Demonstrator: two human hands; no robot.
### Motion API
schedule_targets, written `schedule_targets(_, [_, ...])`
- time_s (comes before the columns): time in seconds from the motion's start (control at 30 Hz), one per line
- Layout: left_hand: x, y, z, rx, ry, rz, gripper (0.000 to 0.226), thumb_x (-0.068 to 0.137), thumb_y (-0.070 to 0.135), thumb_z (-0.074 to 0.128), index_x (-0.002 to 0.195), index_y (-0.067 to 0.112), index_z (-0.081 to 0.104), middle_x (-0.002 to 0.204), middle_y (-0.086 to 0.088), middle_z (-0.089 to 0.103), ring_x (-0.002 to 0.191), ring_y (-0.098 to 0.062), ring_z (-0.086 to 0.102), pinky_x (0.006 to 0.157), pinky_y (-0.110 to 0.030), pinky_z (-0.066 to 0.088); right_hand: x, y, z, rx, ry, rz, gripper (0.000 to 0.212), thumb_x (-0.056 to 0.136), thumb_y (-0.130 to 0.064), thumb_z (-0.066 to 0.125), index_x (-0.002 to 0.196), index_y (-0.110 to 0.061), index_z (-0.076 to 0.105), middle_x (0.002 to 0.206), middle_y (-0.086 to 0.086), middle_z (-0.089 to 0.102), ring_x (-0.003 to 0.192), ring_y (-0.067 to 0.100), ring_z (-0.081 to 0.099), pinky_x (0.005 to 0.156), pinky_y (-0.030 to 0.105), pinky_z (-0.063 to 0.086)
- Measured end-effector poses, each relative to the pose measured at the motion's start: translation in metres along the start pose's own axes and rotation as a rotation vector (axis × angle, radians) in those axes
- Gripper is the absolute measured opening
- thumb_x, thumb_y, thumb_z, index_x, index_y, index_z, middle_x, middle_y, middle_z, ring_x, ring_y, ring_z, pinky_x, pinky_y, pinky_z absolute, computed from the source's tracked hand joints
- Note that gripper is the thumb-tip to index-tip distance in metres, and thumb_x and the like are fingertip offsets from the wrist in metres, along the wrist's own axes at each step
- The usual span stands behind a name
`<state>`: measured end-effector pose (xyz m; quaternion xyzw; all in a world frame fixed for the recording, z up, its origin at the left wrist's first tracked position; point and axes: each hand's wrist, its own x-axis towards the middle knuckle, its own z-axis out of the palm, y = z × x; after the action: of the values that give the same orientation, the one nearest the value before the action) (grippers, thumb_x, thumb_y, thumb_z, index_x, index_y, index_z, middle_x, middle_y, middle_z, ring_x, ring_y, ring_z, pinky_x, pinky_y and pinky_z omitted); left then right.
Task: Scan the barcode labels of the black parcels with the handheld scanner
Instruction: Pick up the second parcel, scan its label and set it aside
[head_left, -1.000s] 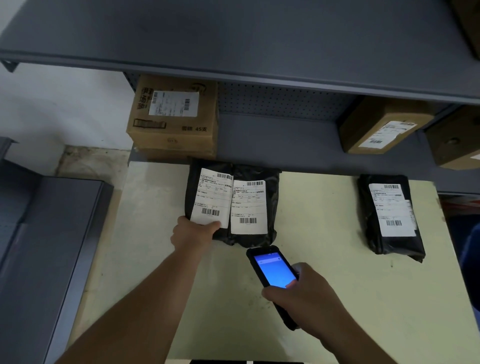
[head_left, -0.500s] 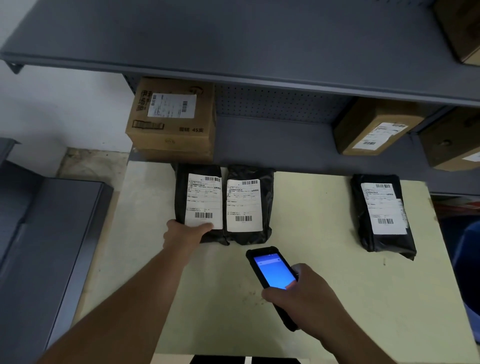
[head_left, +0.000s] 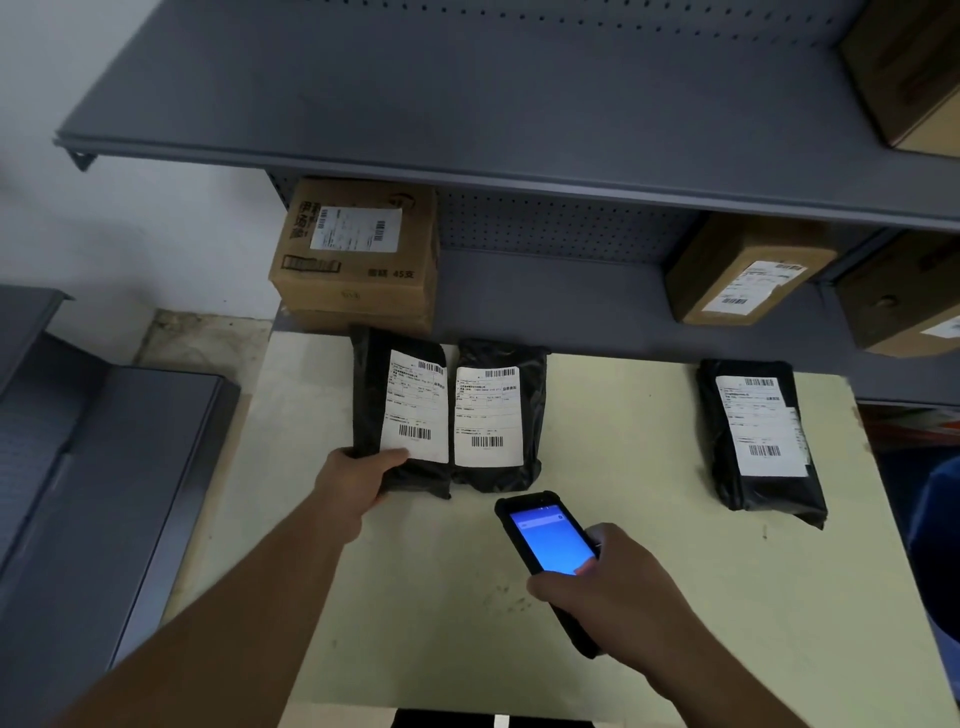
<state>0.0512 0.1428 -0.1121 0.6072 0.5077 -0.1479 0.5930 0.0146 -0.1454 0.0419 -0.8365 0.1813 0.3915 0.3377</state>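
I see the left hand (head_left: 358, 480) gripping the near left corner of the left black parcel (head_left: 371, 410), thumb laid over the bottom edge of its white label (head_left: 415, 408); the other fingers are tucked under the bag, so I can't tell how they lie. That parcel sits on the pale table (head_left: 441, 597), touching the middle black parcel (head_left: 530, 415) on its right, both label up. The right hand (head_left: 618, 597) wraps the handheld scanner (head_left: 548, 540), thumb on the lower edge of the lit blue screen, fingers curled round the far side; the scanner's near end is buried in the palm. It hovers just near of the middle parcel. I can't read the screen or any label print, only the barcode stripes. Well apart to the right lies the third black parcel (head_left: 761, 441). On the grey shelf (head_left: 571, 306) behind stand cardboard boxes: one at left (head_left: 358, 260), one at right (head_left: 748, 270), and others cut off by the right edge.
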Motion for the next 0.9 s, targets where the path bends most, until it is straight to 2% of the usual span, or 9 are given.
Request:
schedule_targets(0.17, [-0.007,0.014,0.0,-0.103,0.037,0.083,0.059,0.08,0.019,0.089,0.131,0.001,0.065,0.124,-0.015,0.072,0.107,-0.031,0.073,0.087,-0.039,0.062,-0.001,0.0,-0.006,-0.021,0.009,-0.043,0.041,0.076,-0.037,0.085,0.104,-0.023,0.058,0.088,0.0,0.068,0.059,0.014,0.061,0.055,0.026,0.047])
schedule_targets(0.33, [-0.023,0.032,0.004,-0.183,0.079,0.195,0.078,0.079,0.017,0.09,0.144,0.006,0.049,0.128,-0.01,0.064,0.109,-0.029,0.07,0.097,-0.043,0.061,-0.003,-0.001,-0.009,-0.022,0.011,-0.061,0.041,0.078,-0.037,0.085,0.106,-0.025,0.057,0.095,0.001,0.072,0.064,0.014,0.064,0.055,0.024,0.049])
schedule_targets(0.5, [-0.041,0.038,0.014,-0.257,-0.006,0.285,0.073,0.082,0.007,0.086,0.144,0.009,0.047,0.129,-0.007,0.065,0.114,-0.027,0.07,0.102,-0.044,0.058,-0.007,-0.001,-0.013,0.001,0.021,-0.075,0.04,0.075,-0.036,0.084,0.103,-0.021,0.059,0.082,-0.002,0.068,0.055,0.014,0.06,0.054,0.027,0.048])
schedule_targets(0.63, [-0.051,0.037,0.027,-0.298,-0.091,0.315,0.073,0.083,0.003,0.084,0.145,0.009,0.046,0.136,-0.008,0.065,0.119,-0.028,0.069,0.104,-0.046,0.057,-0.01,-0.004,-0.02,0.001,0.047,-0.091,0.043,0.075,-0.039,0.085,0.105,-0.022,0.06,0.094,0.004,0.075,0.062,0.016,0.064,0.055,0.029,0.05])
schedule_targets(0.73, [-0.056,0.034,0.036,-0.302,-0.139,0.321,0.07,0.082,0.002,0.084,0.141,0.011,0.048,0.133,-0.007,0.067,0.12,-0.028,0.069,0.106,-0.048,0.056,-0.013,-0.007,-0.025,0.009,0.067,-0.104,0.045,0.074,-0.041,0.085,0.106,-0.021,0.061,0.1,0.006,0.076,0.068,0.017,0.064,0.057,0.03,0.051])
schedule_targets(0.9, [-0.069,0.027,0.05,-0.302,-0.205,0.331,0.065,0.084,-0.004,0.08,0.139,0.011,0.048,0.129,-0.006,0.069,0.117,-0.026,0.07,0.102,-0.044,0.057,-0.014,-0.013,-0.031,0.004,0.082,-0.132,0.043,0.074,-0.042,0.085,0.098,-0.017,0.06,0.084,-0.001,0.065,0.062,0.017,0.057,0.055,0.029,0.045])
